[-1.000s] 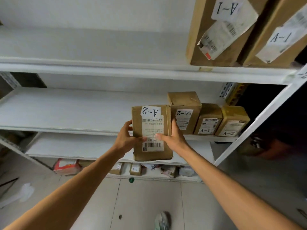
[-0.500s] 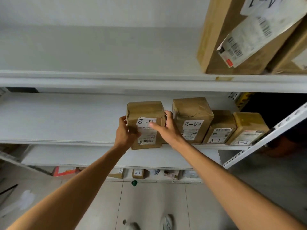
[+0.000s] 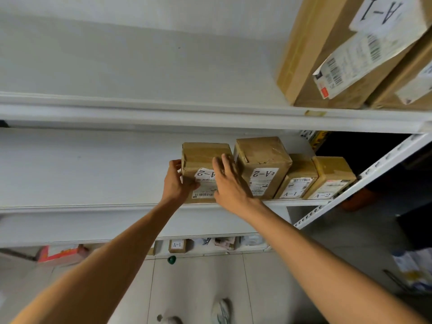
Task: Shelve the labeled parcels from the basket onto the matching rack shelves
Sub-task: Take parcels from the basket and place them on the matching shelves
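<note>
The brown parcel [image 3: 205, 157] with the A-2 label stands upright on the middle shelf [image 3: 93, 208]. Its bottom front edge sits right at the shelf's front lip. The left hand [image 3: 174, 183] grips the parcel's left edge, with the fingers curled round the side and the thumb on the front by the label. The right hand [image 3: 230, 185] lies on the front of the parcel with its fingers almost straight, reaching up to the top edge. It presses and does not wrap round anything. Just beside the parcel on the right stands a second A-2 box [image 3: 261, 167], with only a thin gap showing between their top edges. After that come a small A-1 box [image 3: 298, 176] and a small A-2 box [image 3: 332, 176], packed close in a row up to the slanted rack post [image 3: 374, 171]. To the left of the parcel the white shelf board runs on a long way. Above the boxes there is some room under the top shelf [image 3: 163, 113]. A big A-1 box [image 3: 327, 54] stands on that top shelf at the right.
</note>
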Action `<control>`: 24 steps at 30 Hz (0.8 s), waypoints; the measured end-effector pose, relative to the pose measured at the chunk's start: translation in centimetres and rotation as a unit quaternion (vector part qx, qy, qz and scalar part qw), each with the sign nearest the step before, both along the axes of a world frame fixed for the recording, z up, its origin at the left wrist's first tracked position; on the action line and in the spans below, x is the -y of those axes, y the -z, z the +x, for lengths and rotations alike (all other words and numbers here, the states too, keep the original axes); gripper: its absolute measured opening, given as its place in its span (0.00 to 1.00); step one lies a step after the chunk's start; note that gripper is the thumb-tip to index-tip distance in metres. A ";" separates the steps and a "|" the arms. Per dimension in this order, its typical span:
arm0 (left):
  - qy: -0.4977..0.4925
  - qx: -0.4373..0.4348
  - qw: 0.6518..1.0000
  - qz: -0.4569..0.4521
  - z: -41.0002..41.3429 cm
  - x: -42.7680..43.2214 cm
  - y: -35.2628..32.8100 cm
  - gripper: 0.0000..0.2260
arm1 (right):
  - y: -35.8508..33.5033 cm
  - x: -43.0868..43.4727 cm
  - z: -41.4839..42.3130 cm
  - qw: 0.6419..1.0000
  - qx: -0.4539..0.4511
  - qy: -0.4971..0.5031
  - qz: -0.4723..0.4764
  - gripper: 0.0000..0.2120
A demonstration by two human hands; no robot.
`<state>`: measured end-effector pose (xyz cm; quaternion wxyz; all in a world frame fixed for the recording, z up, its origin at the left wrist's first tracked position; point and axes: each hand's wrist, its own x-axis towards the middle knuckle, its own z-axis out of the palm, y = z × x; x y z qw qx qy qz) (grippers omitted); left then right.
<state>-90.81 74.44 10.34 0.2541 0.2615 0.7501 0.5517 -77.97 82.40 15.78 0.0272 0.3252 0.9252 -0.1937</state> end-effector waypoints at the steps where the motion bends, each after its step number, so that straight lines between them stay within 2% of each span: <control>1: 0.003 -0.001 1.000 0.000 0.1 -0.2 0.1 0.29 | -0.1 -0.2 0.2 1.000 -0.002 0.002 -0.003 0.42; 8: -0.001 -0.016 1.000 -0.013 0.2 -1.2 0.3 0.29 | -0.1 -1.2 0.6 0.999 0.004 -0.025 0.021 0.42; 12: -0.014 -0.028 0.997 -0.067 0.7 -2.0 -0.4 0.34 | -0.3 -1.7 0.7 0.997 -0.001 -0.044 0.056 0.41; 14: -0.034 -0.038 0.994 -0.100 1.3 -1.8 -1.2 0.39 | -0.8 -1.5 0.4 0.991 -0.053 -0.071 0.099 0.36; 16: -0.051 -0.052 0.992 -0.099 1.1 -0.7 -1.8 0.41 | -1.2 -0.8 -0.6 0.977 -0.136 -0.115 0.115 0.28; 19: -0.058 -0.108 0.983 -0.139 0.3 3.0 -3.0 0.33 | -2.0 1.2 -3.0 0.960 -0.197 -0.181 0.082 0.20; 21: -0.073 -0.159 0.969 -0.174 -0.2 6.7 -3.7 0.28 | -2.3 3.2 -4.7 0.954 -0.167 -0.241 0.061 0.21; 24: -0.131 -0.237 0.933 -0.238 0.2 13.8 -4.4 0.24 | -1.8 6.7 -6.9 0.940 -0.065 -0.332 0.041 0.22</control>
